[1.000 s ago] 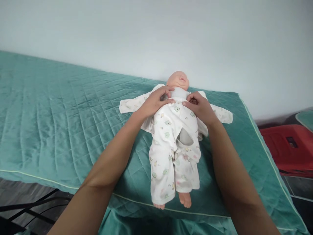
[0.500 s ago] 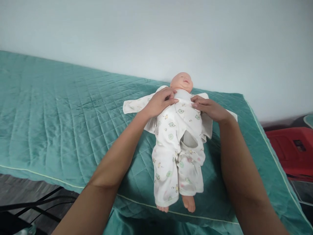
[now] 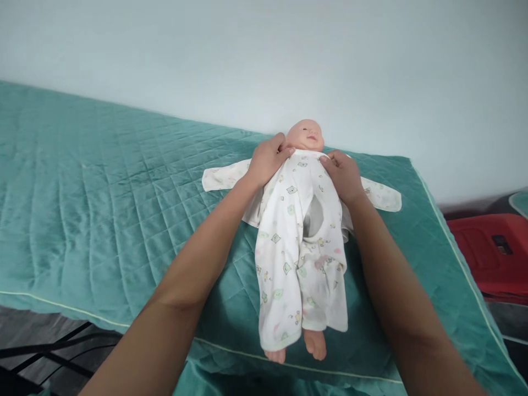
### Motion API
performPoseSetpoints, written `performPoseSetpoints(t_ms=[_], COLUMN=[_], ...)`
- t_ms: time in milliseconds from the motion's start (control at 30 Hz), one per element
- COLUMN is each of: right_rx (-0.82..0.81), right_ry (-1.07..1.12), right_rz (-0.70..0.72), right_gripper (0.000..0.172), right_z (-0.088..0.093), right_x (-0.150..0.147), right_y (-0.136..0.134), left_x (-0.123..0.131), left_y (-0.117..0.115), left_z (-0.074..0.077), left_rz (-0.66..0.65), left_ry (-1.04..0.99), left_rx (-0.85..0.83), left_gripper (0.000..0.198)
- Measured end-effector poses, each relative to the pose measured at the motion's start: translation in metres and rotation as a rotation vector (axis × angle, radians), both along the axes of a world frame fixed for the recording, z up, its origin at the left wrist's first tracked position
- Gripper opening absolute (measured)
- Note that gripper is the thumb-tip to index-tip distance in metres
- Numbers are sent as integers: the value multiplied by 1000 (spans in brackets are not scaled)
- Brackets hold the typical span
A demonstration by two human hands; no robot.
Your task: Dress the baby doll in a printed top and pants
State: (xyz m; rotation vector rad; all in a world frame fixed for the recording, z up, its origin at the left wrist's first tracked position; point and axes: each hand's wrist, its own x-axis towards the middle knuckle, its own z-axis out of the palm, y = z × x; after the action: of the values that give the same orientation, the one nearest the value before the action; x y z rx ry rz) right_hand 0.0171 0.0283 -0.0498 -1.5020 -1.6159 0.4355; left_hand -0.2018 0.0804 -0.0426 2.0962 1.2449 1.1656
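Note:
A baby doll (image 3: 306,135) lies on its back, head toward the wall. White printed pants (image 3: 284,236) cover its legs and reach up to its neck, with an open slit at the crotch showing a pale body beneath. My left hand (image 3: 268,159) pinches the top edge of the pants at one side of the chest. On the other side my right hand (image 3: 341,173) grips the same edge. A matching long-sleeved shirt (image 3: 383,195) has its sleeves spread out sideways, partly hidden under the pants and my hands. Two bare doll feet (image 3: 315,345) stick out of the pant legs.
The doll lies on a green quilted cover (image 3: 103,209) near its front edge. A pale wall (image 3: 247,60) rises behind. A red plastic object (image 3: 490,253) stands beyond the right edge, and black bars (image 3: 49,349) show at lower left.
Both hands have moved up toward the doll's neck, drawing the pants' top edge higher over the chest. The pale chest seen before is now covered.

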Motion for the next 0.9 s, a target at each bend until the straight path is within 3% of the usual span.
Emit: performPoseSetpoints(t_ms=[167,433,633,900], right_rx=[120,151,106,4], right_ry=[-89,-163,-78,-118], right_rz=[-111,58,183,-108], right_gripper=[41,38,27,24], right_z=[-2,-8,-6,-4], right_x=[-8,13,17,11], right_y=[-3,-8,-13,-5], left_x=[4,-11,-24,-15], left_y=[4,-12,-21,-3], left_z=[-7,-8,-5,-14], left_rz=[34,-107,-99,89], left_ry=[-4,105,196,246], left_rx=[18,66,60,23], left_gripper=[27,21,18,13])
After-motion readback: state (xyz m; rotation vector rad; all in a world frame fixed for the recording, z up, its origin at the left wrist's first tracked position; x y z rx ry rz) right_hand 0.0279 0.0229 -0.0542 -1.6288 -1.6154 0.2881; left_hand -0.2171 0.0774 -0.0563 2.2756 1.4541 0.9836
